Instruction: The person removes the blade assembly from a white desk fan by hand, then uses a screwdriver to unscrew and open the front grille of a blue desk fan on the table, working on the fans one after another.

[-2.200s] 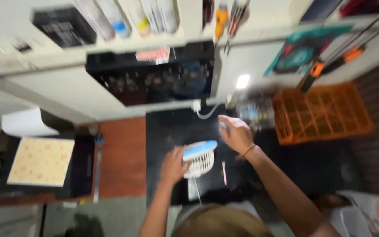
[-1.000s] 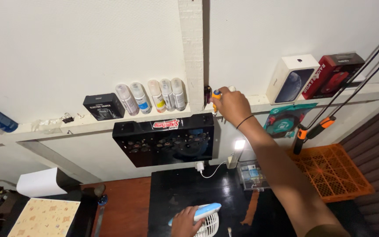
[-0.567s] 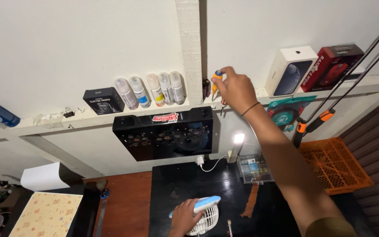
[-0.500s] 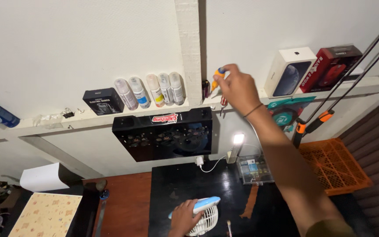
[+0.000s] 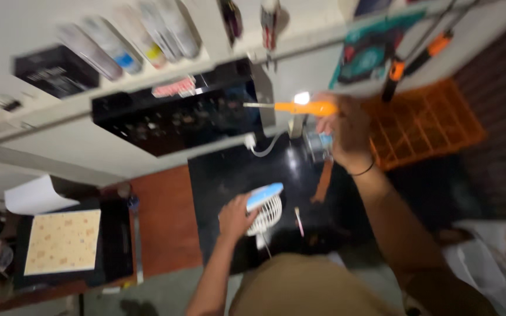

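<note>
Since a half-second ago, right hand [image 5: 346,126] has come down off the shelf, closed on orange-handled screwdriver [image 5: 300,107], above black mat [image 5: 218,169]. Left hand [image 5: 235,215] grips small white fan [image 5: 265,208], mid-mat: light, probably brittle grille; hold by rim. Blur hides screwdriver tip.

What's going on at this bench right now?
A person is working at a black bench top under a wall shelf. The right hand holds an orange-handled screwdriver up in the air, shaft pointing left towards a black box mounted below the shelf. The left hand rests on a small white and blue fan on the bench. An orange crate sits to the right. The picture is blurred.
</note>
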`<state>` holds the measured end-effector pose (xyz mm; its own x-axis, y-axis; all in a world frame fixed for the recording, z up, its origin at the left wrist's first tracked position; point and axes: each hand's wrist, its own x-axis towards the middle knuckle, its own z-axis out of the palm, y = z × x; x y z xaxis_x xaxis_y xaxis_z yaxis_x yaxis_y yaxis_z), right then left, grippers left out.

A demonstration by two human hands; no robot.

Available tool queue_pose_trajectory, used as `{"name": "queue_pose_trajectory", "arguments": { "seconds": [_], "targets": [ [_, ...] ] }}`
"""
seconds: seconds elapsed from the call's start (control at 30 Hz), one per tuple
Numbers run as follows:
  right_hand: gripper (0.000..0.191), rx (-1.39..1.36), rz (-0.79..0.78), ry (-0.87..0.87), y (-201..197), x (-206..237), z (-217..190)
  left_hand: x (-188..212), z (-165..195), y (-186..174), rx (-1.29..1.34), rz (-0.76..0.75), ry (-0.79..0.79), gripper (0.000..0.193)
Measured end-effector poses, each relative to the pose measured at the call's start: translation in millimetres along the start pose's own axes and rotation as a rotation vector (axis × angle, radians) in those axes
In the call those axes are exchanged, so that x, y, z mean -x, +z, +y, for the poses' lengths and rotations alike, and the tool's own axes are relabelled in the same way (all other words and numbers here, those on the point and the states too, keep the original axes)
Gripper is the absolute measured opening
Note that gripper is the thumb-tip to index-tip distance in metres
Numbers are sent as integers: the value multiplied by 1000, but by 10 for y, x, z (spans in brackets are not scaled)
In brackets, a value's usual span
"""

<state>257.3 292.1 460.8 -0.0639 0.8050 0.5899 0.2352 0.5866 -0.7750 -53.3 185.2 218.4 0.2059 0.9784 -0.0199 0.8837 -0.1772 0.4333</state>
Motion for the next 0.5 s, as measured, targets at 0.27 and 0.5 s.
{"name": "queue_pose_trajectory", "arguments": {
  "seconds": [0.27,0.5],
  "targets": [
    [27,-194,63,749,395,1911,988,36,94,7,-26,36,15,54],
    [29,205,237,723,79,2627,1588,39,169,-1,-51,38,9,55]
  ]
}}
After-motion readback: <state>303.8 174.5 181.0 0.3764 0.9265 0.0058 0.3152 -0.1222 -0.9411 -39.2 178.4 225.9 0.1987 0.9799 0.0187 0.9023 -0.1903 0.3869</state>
